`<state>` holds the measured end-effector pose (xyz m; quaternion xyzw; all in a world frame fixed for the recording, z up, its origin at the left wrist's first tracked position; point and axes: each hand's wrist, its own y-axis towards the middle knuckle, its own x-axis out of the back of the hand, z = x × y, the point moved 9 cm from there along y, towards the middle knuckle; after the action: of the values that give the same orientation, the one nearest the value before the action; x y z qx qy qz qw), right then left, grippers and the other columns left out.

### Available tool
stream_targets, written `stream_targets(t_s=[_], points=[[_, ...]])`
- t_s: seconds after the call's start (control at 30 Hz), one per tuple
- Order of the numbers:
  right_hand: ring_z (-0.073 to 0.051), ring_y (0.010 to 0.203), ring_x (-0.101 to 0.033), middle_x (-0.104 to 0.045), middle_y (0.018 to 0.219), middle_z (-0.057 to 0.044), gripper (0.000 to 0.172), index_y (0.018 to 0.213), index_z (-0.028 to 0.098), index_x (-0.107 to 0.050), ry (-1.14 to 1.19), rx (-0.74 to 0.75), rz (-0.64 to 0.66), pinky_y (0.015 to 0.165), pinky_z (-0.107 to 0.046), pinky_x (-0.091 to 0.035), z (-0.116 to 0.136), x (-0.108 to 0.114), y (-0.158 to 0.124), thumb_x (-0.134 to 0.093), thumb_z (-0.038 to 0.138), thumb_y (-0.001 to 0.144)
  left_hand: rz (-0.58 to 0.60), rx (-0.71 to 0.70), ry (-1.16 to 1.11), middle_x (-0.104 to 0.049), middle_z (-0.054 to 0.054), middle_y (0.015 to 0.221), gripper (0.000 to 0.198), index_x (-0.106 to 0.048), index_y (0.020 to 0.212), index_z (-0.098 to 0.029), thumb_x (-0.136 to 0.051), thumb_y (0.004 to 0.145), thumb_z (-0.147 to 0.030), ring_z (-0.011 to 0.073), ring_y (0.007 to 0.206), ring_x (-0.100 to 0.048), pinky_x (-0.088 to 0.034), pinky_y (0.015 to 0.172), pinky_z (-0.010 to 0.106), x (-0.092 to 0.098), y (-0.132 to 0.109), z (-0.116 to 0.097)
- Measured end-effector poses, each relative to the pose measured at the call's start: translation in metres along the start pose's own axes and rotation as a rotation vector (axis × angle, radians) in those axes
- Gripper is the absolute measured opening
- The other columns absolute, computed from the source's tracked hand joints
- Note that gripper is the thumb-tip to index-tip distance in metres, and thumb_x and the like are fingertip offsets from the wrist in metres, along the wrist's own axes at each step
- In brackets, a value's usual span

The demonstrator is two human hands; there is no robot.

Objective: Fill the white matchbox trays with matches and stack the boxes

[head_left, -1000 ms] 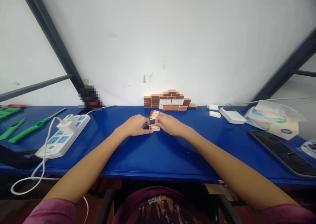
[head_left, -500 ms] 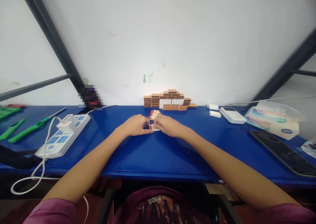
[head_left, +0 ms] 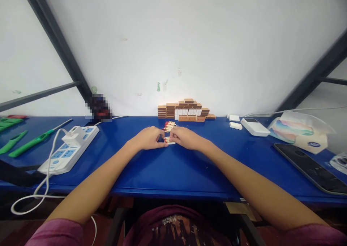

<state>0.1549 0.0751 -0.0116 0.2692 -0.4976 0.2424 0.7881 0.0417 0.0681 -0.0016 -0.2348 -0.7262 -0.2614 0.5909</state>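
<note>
A small white matchbox tray (head_left: 170, 143) with red-tipped matches (head_left: 166, 139) in it lies on the blue table between my hands. My left hand (head_left: 151, 137) grips its left end, thumb at the near side and fingers curled behind. My right hand (head_left: 184, 137) is closed over the right end, its fingertips pinched together at the matches; what is between them is hidden. Just behind the tray lies a loose pile of matches (head_left: 170, 126), heads mostly to the left. Farther back, a stack of matchboxes (head_left: 170, 111) stands along the wall, with white ones in its middle.
On the left are a white power strip (head_left: 72, 150) with a plugged-in charger and cable, and green lighters (head_left: 29, 145). To the right lie small white blocks (head_left: 235, 125), a white device (head_left: 255, 126), a tissue pack (head_left: 300, 130) and a dark phone (head_left: 311, 168).
My right fingertips have shifted slightly at the tray, and a little more of the matches in it shows. My left hand keeps its hold.
</note>
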Motion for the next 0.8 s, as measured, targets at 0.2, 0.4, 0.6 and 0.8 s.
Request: stream_targets(t_s=[0.2, 0.4, 0.6, 0.8], points=[[-0.016, 0.079, -0.055, -0.067, 0.086, -0.004, 0.015, 0.085, 0.018, -0.064, -0.015, 0.005, -0.001, 0.068, -0.026, -0.033, 0.0, 0.002, 0.0, -0.068, 0.021, 0.099, 0.001, 0.003, -0.005, -0.071, 0.001, 0.074, 0.036, -0.074, 0.094, -0.022, -0.071, 0.089, -0.058, 0.0168, 0.063, -0.06, -0.032, 0.058, 0.03, 0.0, 0.0, 0.0], [-0.015, 0.076, -0.053, -0.065, 0.088, -0.003, 0.008, 0.093, 0.018, -0.067, -0.035, -0.012, -0.153, 0.068, -0.026, -0.032, -0.017, 0.012, 0.006, -0.063, 0.02, 0.1, 0.009, 0.034, 0.006, -0.072, 0.001, 0.075, 0.03, -0.074, 0.091, -0.022, -0.071, 0.089, -0.051, 0.0166, 0.063, -0.062, -0.033, 0.058, 0.03, 0.003, 0.0, -0.001], [-0.016, 0.083, -0.056, -0.067, 0.095, -0.004, 0.01, 0.106, 0.019, -0.07, -0.033, -0.011, -0.131, 0.073, -0.025, -0.034, -0.03, 0.001, 0.018, -0.063, 0.016, 0.099, 0.014, 0.044, 0.006, -0.072, 0.002, 0.077, 0.033, -0.074, 0.091, -0.022, -0.07, 0.089, -0.054, 0.0168, 0.064, -0.062, -0.034, 0.059, 0.03, 0.004, -0.001, -0.002], [-0.016, 0.086, -0.058, -0.069, 0.1, -0.005, 0.011, 0.104, 0.018, -0.07, -0.009, -0.002, -0.121, 0.074, -0.025, -0.036, -0.03, -0.002, 0.022, -0.059, 0.017, 0.101, 0.023, 0.043, -0.002, -0.073, 0.002, 0.078, 0.035, -0.073, 0.094, -0.022, -0.07, 0.089, -0.056, 0.0179, 0.066, -0.064, -0.035, 0.06, 0.029, 0.002, 0.0, 0.0]])
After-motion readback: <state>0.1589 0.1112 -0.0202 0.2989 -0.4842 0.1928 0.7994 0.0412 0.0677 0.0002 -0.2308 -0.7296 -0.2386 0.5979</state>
